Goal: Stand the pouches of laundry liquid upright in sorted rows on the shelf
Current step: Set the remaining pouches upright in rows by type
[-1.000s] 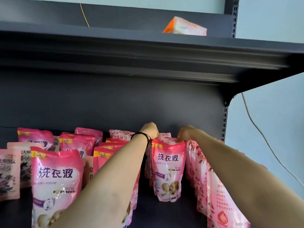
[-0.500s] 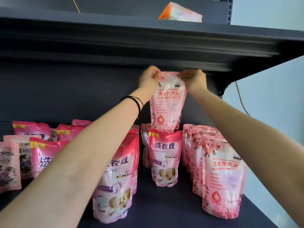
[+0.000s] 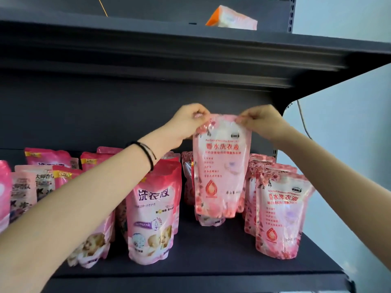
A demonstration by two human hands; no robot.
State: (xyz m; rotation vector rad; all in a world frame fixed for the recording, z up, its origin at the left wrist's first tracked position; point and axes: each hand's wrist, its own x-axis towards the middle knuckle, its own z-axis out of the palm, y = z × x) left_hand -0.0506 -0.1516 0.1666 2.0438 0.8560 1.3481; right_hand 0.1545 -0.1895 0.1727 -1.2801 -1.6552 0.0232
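Shelf [image 3: 211,250]: dark metal board, bare at front centre. Upper shelf [image 3: 190,56]: close overhead, with an orange-and-white pack [image 3: 230,17] lying on top.

Mixed pouches [image 3: 27,187], far left: several pink designs crowded together, apparently unsorted.

Baby-print pouches [image 3: 154,210], left of centre: upright, partly hidden by the left forearm.

Floral row [image 3: 281,216], right end: upright, running front to back.

Held pouch [image 3: 220,166]: floral design matching the right-hand row. Hanging clear of the board between the baby-print group and the floral row, and masking a standing pouch [image 3: 209,222] of which only the base shows.

Left hand [image 3: 188,121]: pinching the top left corner of the held pouch. Right hand [image 3: 262,119]: pinching the top right corner.

Wristband [image 3: 148,153]: dark, on the left wrist.

Hazards, as judged:
- Liquid-filled and soft, so likely to slump or topple if set down with the base folded.
- Liable to knock over the masked pouch or the floral row if lowered blind.
- Left forearm close over the baby-print pouches, so a sweep on withdrawal could fell them.
- Pinch on the thin seal liable to slip under the weight.
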